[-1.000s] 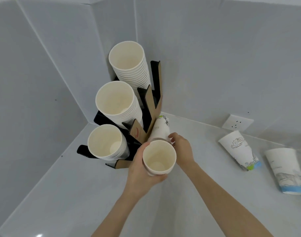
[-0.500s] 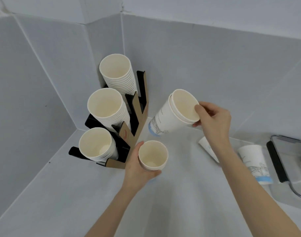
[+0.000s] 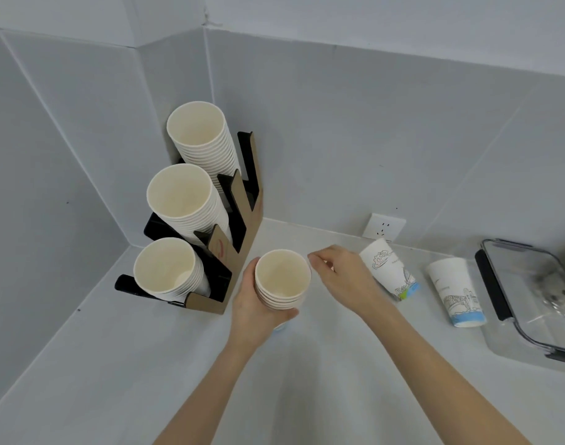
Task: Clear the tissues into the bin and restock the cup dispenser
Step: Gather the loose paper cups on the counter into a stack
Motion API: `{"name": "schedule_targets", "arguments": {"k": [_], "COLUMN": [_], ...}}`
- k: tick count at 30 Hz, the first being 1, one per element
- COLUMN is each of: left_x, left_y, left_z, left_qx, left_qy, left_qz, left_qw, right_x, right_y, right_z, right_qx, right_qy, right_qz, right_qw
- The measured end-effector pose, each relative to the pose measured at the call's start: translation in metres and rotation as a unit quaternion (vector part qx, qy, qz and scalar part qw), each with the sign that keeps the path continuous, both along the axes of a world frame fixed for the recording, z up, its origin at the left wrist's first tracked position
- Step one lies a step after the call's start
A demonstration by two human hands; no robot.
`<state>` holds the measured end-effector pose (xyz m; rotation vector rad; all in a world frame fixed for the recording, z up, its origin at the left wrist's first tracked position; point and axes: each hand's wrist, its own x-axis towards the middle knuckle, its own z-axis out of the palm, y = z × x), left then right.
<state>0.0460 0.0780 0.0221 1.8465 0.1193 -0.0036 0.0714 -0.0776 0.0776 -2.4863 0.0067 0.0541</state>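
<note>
A black and brown cup dispenser point(image 3: 242, 220) stands in the corner with three tilted stacks of white paper cups point(image 3: 185, 194). My left hand point(image 3: 252, 303) grips a short stack of nested cups point(image 3: 282, 281), mouth up, just right of the dispenser's front. My right hand point(image 3: 342, 277) hovers right beside that stack's rim, fingers loosely curled and holding nothing. Two printed paper cups lie on their sides on the counter to the right, one near the wall point(image 3: 388, 271) and one further right point(image 3: 456, 292).
A clear plastic container with black clips point(image 3: 499, 284) sits at the right edge of the white counter point(image 3: 114, 364). A wall socket point(image 3: 384, 227) is low on the back wall. Grey walls close the corner behind and left of the dispenser.
My right hand carried a stack of cups down onto the cup in my left hand and let go. The stack in my left hand is now taller.
</note>
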Motion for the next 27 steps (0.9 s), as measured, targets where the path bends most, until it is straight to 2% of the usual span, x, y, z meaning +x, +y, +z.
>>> {"name": "schedule_targets", "arguments": {"k": [4,6,11,18,23,25,27], "left_x": [0.003,0.007,0.018,0.031,0.035,0.036,0.037], "left_y": [-0.010,-0.023,-0.055,-0.088,-0.095,-0.097,-0.097], "left_z": [-0.001,-0.001,-0.004,-0.013,-0.019,-0.019,-0.018], "left_qx": [0.003,0.002,-0.011,-0.035,-0.030,-0.027,-0.025], "left_qy": [-0.005,-0.005,-0.002,-0.009,-0.015,-0.018,-0.015], "left_qz": [-0.018,-0.039,-0.082,-0.112,-0.127,-0.130,-0.131], "left_qw": [1.000,0.999,0.997,0.993,0.991,0.991,0.991], "right_x": [0.001,0.004,0.018,0.042,0.051,0.053,0.051], "right_y": [-0.033,-0.057,-0.114,-0.152,-0.152,-0.153,-0.152], "right_z": [-0.007,-0.015,-0.056,-0.114,-0.138,-0.134,-0.118], "right_qx": [0.109,0.114,0.027,-0.098,-0.069,-0.013,0.082], "right_qy": [0.015,0.013,0.012,0.078,0.090,0.073,0.031], "right_qz": [-0.101,-0.143,-0.206,-0.224,-0.257,-0.265,-0.278], "right_qw": [0.989,0.983,0.978,0.966,0.960,0.961,0.957]}}
